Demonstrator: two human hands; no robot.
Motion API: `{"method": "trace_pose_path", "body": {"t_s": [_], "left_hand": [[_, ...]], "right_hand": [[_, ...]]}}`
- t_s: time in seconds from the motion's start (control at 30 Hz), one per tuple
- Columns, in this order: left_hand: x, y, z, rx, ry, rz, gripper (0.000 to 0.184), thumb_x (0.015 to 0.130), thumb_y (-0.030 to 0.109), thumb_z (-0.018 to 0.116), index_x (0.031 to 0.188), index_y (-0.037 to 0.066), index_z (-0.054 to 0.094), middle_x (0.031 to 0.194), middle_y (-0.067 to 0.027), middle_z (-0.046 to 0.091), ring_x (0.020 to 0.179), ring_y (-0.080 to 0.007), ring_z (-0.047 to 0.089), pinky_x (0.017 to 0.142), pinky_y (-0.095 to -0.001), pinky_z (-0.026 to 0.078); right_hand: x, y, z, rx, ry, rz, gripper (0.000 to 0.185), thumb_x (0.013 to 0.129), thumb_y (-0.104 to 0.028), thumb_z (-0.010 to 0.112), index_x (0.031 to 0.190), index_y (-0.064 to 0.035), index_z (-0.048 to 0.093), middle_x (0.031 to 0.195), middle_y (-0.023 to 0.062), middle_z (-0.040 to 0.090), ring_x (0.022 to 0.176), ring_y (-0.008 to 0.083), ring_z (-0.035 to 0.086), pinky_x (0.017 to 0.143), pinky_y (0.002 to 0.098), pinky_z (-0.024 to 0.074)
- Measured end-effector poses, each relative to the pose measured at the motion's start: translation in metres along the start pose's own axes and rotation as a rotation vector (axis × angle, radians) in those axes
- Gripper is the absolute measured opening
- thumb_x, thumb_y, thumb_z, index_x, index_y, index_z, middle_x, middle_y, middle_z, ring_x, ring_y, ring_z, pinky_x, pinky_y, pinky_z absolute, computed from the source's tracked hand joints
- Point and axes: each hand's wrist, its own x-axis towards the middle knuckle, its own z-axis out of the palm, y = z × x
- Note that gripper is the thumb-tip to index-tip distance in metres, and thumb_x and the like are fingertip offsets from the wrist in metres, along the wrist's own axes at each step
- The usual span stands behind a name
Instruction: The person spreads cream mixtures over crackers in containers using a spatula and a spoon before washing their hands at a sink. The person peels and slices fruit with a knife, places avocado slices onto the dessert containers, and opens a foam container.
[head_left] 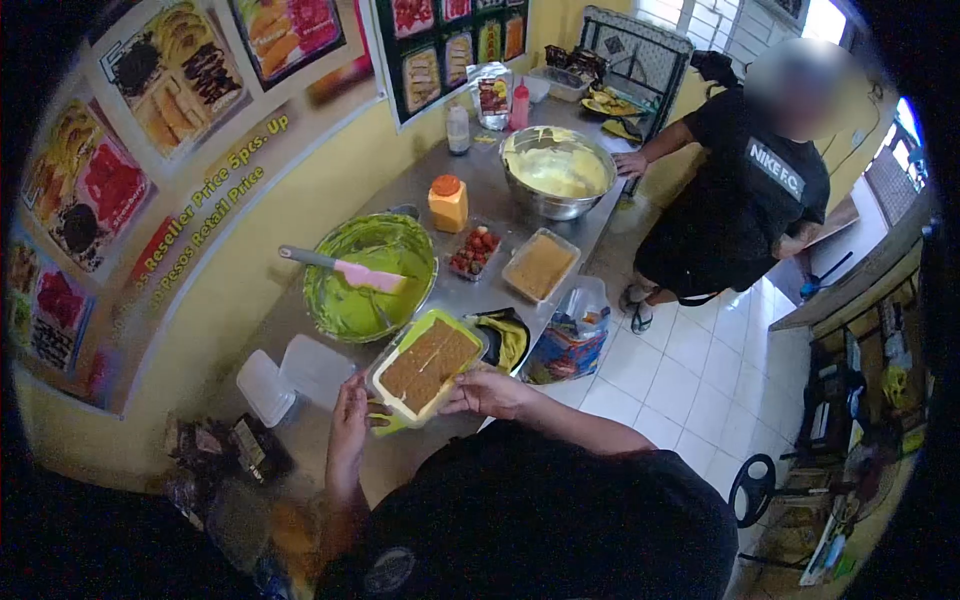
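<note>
Between my two hands is a rectangular clear plastic tub [382, 392], tilted toward me. A brown crumbly layer that looks like graham crackers [430, 368] fills most of its top, and pale green cream shows along the edges. My left hand [352, 412] grips the tub's left near corner. The fingers of my right hand [490, 393] hold its right near side. Just beyond the tub, a large bowl [432, 290] holds bright green cream [345, 305]. A pink spatula with a grey handle [365, 275] lies across it.
On the steel table stand a strawberry tub [475, 250], an orange-lidded jar [448, 205], another brown-topped tub [541, 266] and a steel bowl of pale cream [558, 165]. White plastic containers [268, 388] sit left. A person in black [740, 190] stands at the table's far right side.
</note>
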Motion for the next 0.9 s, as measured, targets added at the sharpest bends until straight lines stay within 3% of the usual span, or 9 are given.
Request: {"method": "trace_pose_path", "body": {"t_s": [0.03,0.07,0.13,0.17,0.27,0.47,0.53,0.8,0.9], "left_hand": [[0.002,-0.010,0.010,-0.001,-0.070,-0.035,0.056,0.099,0.045,0.037,0.140,0.008,0.034,0.124,-0.0118,0.052,0.104,-0.0201,0.055,0.076,-0.0350,0.051],[0.040,0.048,-0.019,0.141,-0.071,0.050,0.056,0.099,0.045,0.037,0.140,0.008,0.034,0.124,-0.0118,0.052,0.104,-0.0201,0.055,0.076,-0.0350,0.051],[0.028,0.043,0.028,0.121,0.094,0.069,0.039,0.100,0.031,0.041,0.132,0.009,0.042,0.104,-0.0077,0.057,0.079,-0.0158,0.061,0.064,-0.0305,0.054],[0.014,0.051,0.051,0.152,0.170,0.000,0.037,0.101,0.028,0.040,0.132,0.009,0.043,0.107,-0.0086,0.057,0.082,-0.0159,0.062,0.065,-0.0307,0.054],[0.023,0.034,0.047,0.085,0.059,0.120,0.039,0.101,0.030,0.040,0.132,0.008,0.043,0.111,-0.0097,0.057,0.084,-0.0160,0.061,0.068,-0.0310,0.054],[0.033,0.037,0.040,0.000,0.069,0.082,0.051,0.099,0.043,0.040,0.131,0.004,0.043,0.112,-0.0115,0.058,0.081,-0.0168,0.060,0.067,-0.0288,0.050],[0.034,0.038,0.048,0.003,0.055,0.147,0.052,0.098,0.044,0.040,0.130,0.003,0.044,0.107,-0.0116,0.059,0.079,-0.0160,0.059,0.067,-0.0289,0.050],[0.042,0.055,0.084,-0.025,0.068,0.175,0.048,0.099,0.042,0.040,0.127,0.004,0.048,0.094,-0.0088,0.060,0.076,-0.0160,0.058,0.067,-0.0305,0.049],[0.049,0.067,0.103,0.003,0.053,0.270,0.045,0.099,0.041,0.040,0.125,0.006,0.051,0.085,-0.0056,0.057,0.070,-0.0133,0.054,0.063,-0.0292,0.045]], "right_hand": [[-0.011,-0.003,-0.003,0.003,0.045,-0.010,0.042,0.095,-0.012,0.051,0.134,-0.0039,0.039,0.124,0.0153,0.056,0.107,0.0290,0.060,0.091,0.0458,0.0507],[0.054,-0.014,0.006,0.031,-0.080,-0.114,0.042,0.095,-0.012,0.051,0.134,-0.0039,0.039,0.124,0.0153,0.056,0.107,0.0290,0.060,0.091,0.0458,0.0507],[0.027,-0.028,-0.007,0.098,-0.087,-0.076,0.035,0.095,-0.010,0.050,0.129,-0.0023,0.043,0.119,0.0156,0.059,0.102,0.0280,0.063,0.092,0.0455,0.0511],[0.015,-0.027,-0.013,0.122,-0.062,-0.032,0.033,0.095,-0.010,0.050,0.126,-0.0018,0.045,0.117,0.0156,0.060,0.100,0.0282,0.063,0.091,0.0457,0.0514],[0.009,-0.035,-0.017,0.131,-0.014,0.010,0.032,0.095,-0.010,0.051,0.125,-0.0018,0.045,0.116,0.0156,0.060,0.099,0.0281,0.064,0.090,0.0467,0.0519],[0.003,-0.056,-0.026,0.068,-0.051,0.016,0.036,0.095,-0.016,0.050,0.127,-0.0011,0.043,0.121,0.0166,0.057,0.102,0.0292,0.063,0.090,0.0442,0.0522],[0.001,-0.061,-0.030,0.030,-0.087,0.001,0.041,0.094,-0.020,0.048,0.131,-0.0018,0.041,0.121,0.0213,0.057,0.110,0.0345,0.058,0.092,0.0448,0.0502],[-0.018,-0.097,-0.045,0.073,-0.085,-0.010,0.042,0.092,-0.020,0.054,0.130,-0.0049,0.041,0.125,0.0176,0.054,0.109,0.0312,0.059,0.088,0.0438,0.0521],[-0.026,-0.106,-0.060,-0.069,-0.027,-0.079,0.046,0.093,-0.026,0.050,0.131,-0.0029,0.040,0.124,0.0206,0.056,0.112,0.0329,0.057,0.094,0.0470,0.0471]]}}
